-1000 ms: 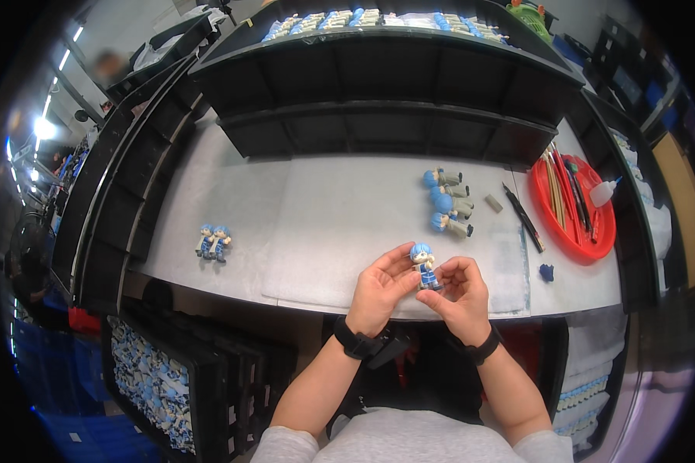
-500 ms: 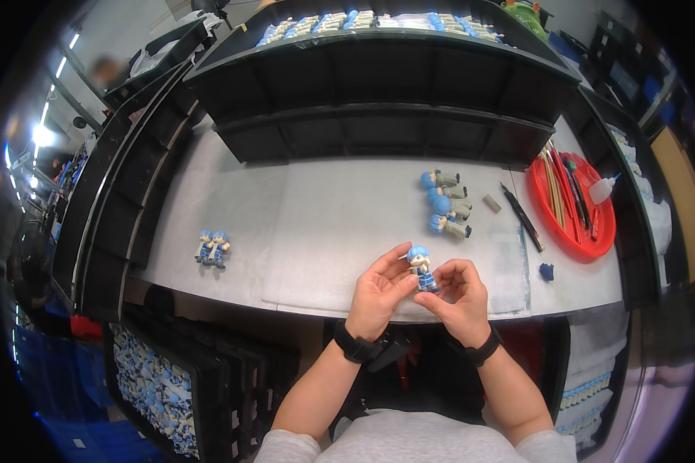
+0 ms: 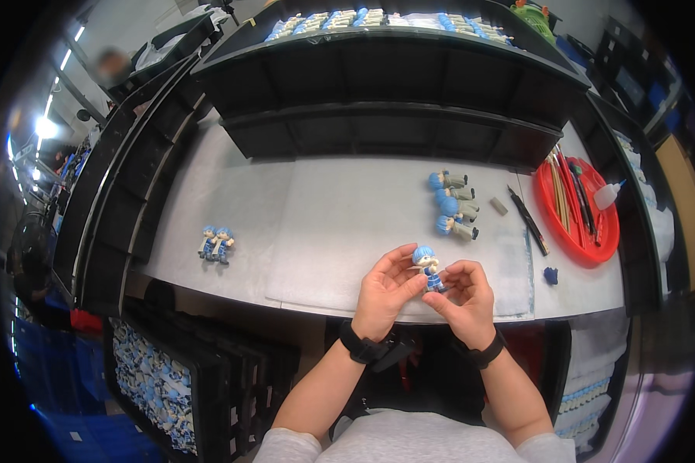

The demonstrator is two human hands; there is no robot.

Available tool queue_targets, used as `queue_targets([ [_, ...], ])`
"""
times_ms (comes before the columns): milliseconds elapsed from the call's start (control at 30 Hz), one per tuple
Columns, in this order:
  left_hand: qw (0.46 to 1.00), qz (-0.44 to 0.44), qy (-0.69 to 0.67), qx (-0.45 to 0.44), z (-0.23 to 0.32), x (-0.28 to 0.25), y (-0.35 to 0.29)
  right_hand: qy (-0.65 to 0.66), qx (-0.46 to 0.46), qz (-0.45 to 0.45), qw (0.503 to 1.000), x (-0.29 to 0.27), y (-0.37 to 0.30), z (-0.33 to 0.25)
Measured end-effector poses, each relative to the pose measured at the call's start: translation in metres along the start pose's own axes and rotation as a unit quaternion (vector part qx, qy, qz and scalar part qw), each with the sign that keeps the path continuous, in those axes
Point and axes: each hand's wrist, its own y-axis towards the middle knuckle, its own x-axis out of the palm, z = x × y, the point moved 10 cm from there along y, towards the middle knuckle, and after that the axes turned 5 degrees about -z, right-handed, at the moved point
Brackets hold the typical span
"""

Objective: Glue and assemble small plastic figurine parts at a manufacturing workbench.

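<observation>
The left hand [image 3: 384,297] and right hand [image 3: 469,301] grip the figurine [image 3: 423,256] in their fingers, lower centre, near the front edge of the counter [image 3: 340,216]. Counter surface extends left to paired figurines [image 3: 223,241]; black trays [image 3: 394,77] bound the rear.

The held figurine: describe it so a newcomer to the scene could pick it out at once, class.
Find the pale worktable in front of the stacked black crates. Near its front edge, right of centre, the left hand and right hand frame a blue-haired figurine. Four figurines beyond it and a pair at far left rest on the worktable; only this one is hand-held.
</observation>
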Motion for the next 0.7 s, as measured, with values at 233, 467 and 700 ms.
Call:
queue_targets([
  [233, 0.999, -0.002, 0.035, -0.016, -0.005, -0.001, 0.001, -0.049, -0.018, -0.006, 0.999, -0.001, 0.0, 0.001],
  [467, 0.999, -0.011, 0.021, -0.022, -0.005, 0.002, 0.0, -0.045, 0.013, -0.041, 0.998, 0.004, 0.0, 0.005],
  [700, 0.999, -0.01, 0.024, -0.035, -0.007, 0.0, 0.001, -0.03, -0.027, -0.017, 0.999, 0.002, 0.002, -0.003],
])
